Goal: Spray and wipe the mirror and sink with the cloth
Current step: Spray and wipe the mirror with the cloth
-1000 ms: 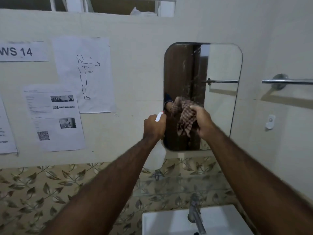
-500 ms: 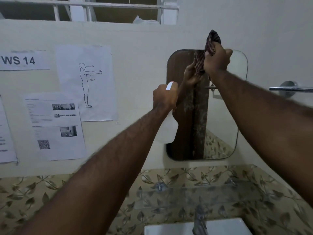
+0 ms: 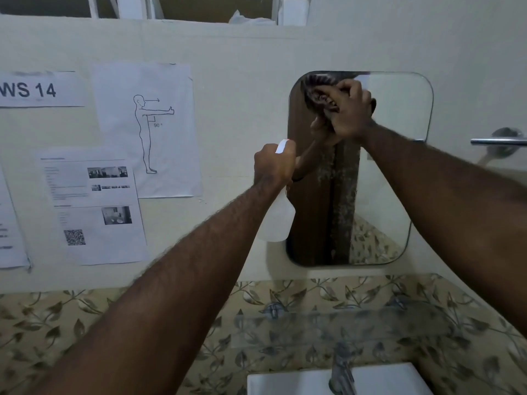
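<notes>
A rounded rectangular mirror [image 3: 396, 178] hangs on the cream wall. My right hand [image 3: 349, 114] presses a dark checked cloth [image 3: 315, 91] against the mirror's upper left part. My left hand [image 3: 273, 165] grips a white spray bottle [image 3: 278, 220] by its neck, just left of the mirror's left edge; the bottle hangs below the hand. A vertical band of spray droplets shows on the glass below the cloth. The white sink [image 3: 382, 379] with its metal tap [image 3: 340, 372] sits at the bottom edge.
A glass shelf [image 3: 370, 323] juts out below the mirror, above the tap. Leaf-patterned tiles [image 3: 71, 323] cover the lower wall. Several printed sheets [image 3: 145, 129] are taped to the wall at left. A chrome towel rail [image 3: 499, 141] sticks out at the right.
My right hand with the cloth rose from the mirror's lower middle to above its top edge, then came down onto the upper left glass. My left hand with the bottle rose a little.
</notes>
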